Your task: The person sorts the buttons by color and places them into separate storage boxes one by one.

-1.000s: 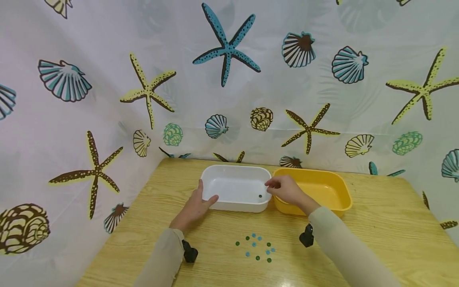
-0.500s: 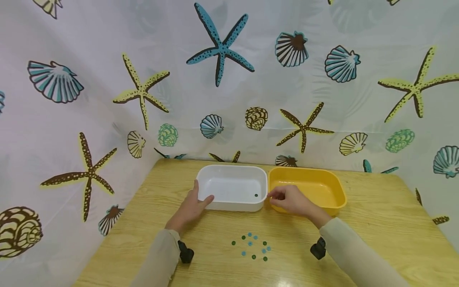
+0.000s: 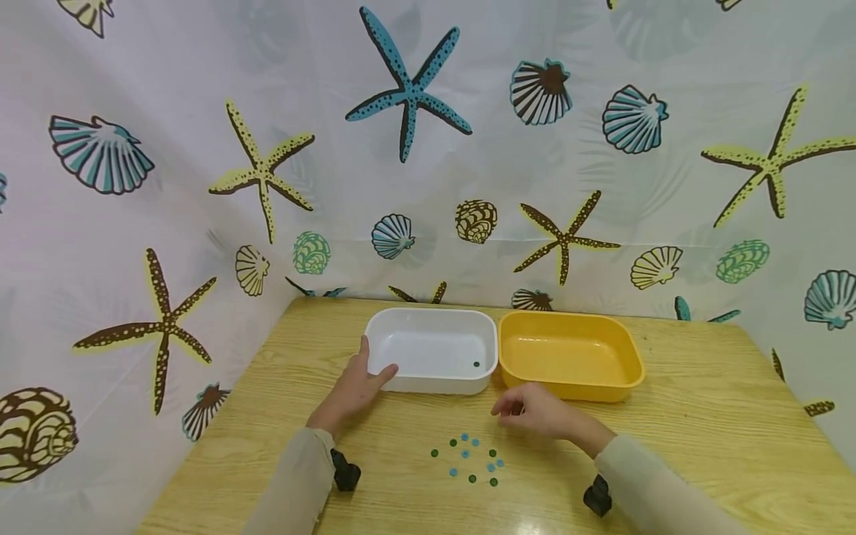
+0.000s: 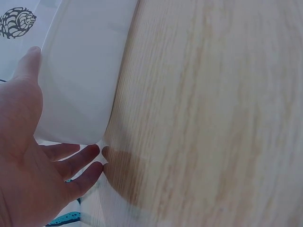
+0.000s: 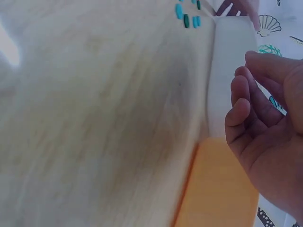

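Observation:
My left hand [image 3: 352,386] rests against the near left corner of a white plastic tub [image 3: 428,385]. Its thumb lies at the rim and its relaxed fingers touch the end wall, as the left wrist view shows. One dark green disc [image 3: 476,364] lies inside this tub. Between the tubs and a loose group of small discs, my right hand [image 3: 538,410] hovers over the table with loosely bent fingers and nothing visible in them. Nearest to it are a green disc [image 3: 493,453] and a light blue disc [image 3: 499,463]; several more of both colours lie scattered flat around them.
A yellow plastic tub [image 3: 571,390] stands right beside the white one. Both are near the back edge of the wooden table [image 3: 702,431]. A white curtain [image 3: 428,186] printed with starfish and shells hangs behind and along the sides.
From the right end of the white tub, my right hand has moved back past the yellow tub's front toward the discs. My left hand stays at the white tub; the head view has shifted slightly.

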A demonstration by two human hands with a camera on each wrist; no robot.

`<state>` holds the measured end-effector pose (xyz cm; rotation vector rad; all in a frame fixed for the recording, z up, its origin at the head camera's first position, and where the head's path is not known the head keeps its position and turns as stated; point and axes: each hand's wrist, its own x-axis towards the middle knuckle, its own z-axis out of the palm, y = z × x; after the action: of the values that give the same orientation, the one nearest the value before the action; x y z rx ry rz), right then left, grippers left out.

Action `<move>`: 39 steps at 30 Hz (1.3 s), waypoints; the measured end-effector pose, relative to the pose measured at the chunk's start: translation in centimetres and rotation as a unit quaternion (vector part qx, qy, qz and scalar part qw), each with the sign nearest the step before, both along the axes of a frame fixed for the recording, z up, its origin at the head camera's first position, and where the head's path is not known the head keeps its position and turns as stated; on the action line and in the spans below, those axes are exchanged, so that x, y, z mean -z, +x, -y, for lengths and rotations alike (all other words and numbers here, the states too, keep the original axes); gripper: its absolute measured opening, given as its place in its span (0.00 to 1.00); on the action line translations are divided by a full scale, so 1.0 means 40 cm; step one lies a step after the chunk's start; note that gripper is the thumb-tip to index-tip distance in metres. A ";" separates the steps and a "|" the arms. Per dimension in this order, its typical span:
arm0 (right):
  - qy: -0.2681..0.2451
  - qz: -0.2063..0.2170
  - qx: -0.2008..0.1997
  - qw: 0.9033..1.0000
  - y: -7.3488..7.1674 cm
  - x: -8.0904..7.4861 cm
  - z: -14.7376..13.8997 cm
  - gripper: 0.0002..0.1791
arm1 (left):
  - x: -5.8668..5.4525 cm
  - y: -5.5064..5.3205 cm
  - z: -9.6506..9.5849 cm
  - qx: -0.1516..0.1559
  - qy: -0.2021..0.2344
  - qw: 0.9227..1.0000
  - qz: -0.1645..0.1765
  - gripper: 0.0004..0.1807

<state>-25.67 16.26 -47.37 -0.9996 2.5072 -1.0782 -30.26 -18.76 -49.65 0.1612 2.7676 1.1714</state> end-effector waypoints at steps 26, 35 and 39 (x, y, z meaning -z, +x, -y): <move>0.058 0.039 -0.094 0.993 0.008 0.048 0.028 0.09 | 0.000 -0.001 0.000 -0.004 -0.007 1.000 -0.001 0.58; 0.067 0.024 -0.099 0.993 0.011 0.049 0.034 0.09 | 0.000 -0.002 -0.001 -0.009 -0.009 1.000 0.006 0.60; 0.064 0.016 -0.102 0.993 0.012 0.048 0.034 0.09 | 0.001 -0.003 -0.002 -0.008 -0.009 1.000 0.006 0.60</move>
<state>-25.18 14.90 -49.31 -1.1616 2.3530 -0.8560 -30.38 -18.69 -49.67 0.1297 2.7726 1.1456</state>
